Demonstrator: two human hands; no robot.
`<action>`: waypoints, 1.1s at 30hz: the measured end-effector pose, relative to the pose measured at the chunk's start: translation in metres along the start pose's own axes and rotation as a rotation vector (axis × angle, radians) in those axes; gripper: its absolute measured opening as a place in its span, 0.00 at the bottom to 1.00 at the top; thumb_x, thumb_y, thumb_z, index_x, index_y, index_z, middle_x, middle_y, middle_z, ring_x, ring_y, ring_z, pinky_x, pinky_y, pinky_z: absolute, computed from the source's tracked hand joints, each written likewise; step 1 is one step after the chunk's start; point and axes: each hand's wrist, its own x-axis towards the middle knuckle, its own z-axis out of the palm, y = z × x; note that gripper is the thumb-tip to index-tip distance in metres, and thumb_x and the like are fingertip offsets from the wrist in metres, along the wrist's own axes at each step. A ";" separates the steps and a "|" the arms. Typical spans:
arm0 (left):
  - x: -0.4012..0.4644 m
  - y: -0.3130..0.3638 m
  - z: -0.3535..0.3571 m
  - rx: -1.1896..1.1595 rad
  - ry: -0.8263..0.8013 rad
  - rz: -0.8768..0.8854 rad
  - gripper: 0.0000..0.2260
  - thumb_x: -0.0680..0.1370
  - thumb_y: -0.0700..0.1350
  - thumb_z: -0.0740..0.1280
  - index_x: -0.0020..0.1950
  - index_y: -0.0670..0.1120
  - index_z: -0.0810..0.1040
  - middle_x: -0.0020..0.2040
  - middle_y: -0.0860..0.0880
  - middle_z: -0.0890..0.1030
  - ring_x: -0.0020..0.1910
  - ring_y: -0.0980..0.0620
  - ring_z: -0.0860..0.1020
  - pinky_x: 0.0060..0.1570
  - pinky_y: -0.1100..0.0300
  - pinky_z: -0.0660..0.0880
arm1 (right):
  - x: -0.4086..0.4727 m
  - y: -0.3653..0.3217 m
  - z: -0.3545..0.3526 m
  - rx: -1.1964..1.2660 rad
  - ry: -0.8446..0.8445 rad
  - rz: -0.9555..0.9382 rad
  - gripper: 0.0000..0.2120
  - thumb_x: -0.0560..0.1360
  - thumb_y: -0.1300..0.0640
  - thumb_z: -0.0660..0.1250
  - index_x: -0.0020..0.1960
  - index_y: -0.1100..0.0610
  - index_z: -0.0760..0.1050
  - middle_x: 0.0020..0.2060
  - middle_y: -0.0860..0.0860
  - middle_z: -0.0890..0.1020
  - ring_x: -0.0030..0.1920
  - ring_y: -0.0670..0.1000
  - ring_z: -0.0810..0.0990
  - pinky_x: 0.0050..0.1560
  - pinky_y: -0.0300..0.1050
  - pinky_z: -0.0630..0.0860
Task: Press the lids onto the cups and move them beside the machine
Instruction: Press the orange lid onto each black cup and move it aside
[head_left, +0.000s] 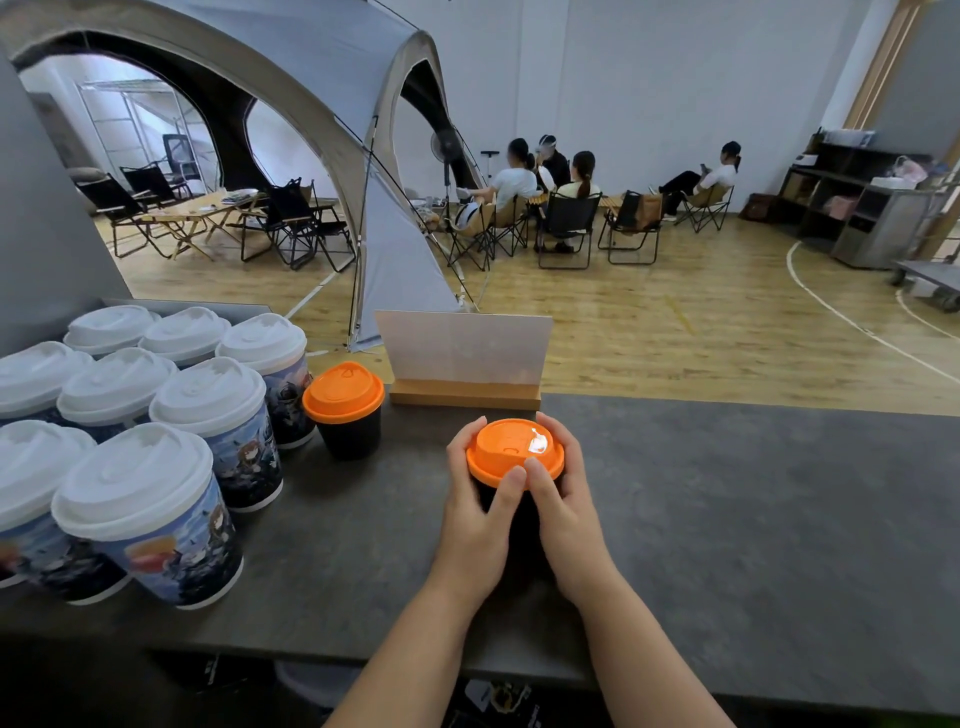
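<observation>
While the matte grey counter (727, 519) is bearing printed paper cups (208, 441) with white domed lids, no lettering legible, the left hand (475, 514) and right hand (563, 506) are clasping a black cup (511, 512), thumbs touching its glossy orange lid (511, 452).

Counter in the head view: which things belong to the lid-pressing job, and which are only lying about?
Job:
- both hands, left and right, gripping the black cup and pressing its orange lid
- second orange-lidded black cup
- white-lidded printed cups

Lying about:
- blank sign in wooden holder
- tent
- folding chairs
</observation>
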 end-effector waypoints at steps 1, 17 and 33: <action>0.000 0.000 0.000 -0.011 0.003 -0.002 0.25 0.71 0.66 0.65 0.67 0.68 0.63 0.58 0.67 0.74 0.60 0.64 0.75 0.57 0.64 0.75 | 0.000 0.001 0.000 -0.001 -0.008 0.008 0.29 0.70 0.35 0.65 0.69 0.37 0.64 0.65 0.44 0.73 0.62 0.44 0.75 0.54 0.35 0.76; 0.002 -0.006 -0.003 0.081 0.129 -0.069 0.24 0.79 0.66 0.49 0.73 0.60 0.62 0.64 0.62 0.71 0.63 0.65 0.71 0.59 0.65 0.71 | 0.004 0.012 0.005 -0.053 0.144 0.010 0.22 0.78 0.42 0.53 0.70 0.44 0.70 0.65 0.44 0.77 0.65 0.40 0.75 0.65 0.37 0.73; 0.003 -0.003 0.000 -0.024 0.262 -0.047 0.21 0.78 0.60 0.56 0.70 0.59 0.61 0.58 0.56 0.80 0.52 0.60 0.81 0.47 0.62 0.79 | 0.004 0.007 0.000 0.176 0.068 0.095 0.18 0.82 0.55 0.61 0.69 0.42 0.70 0.55 0.50 0.83 0.55 0.49 0.83 0.49 0.53 0.82</action>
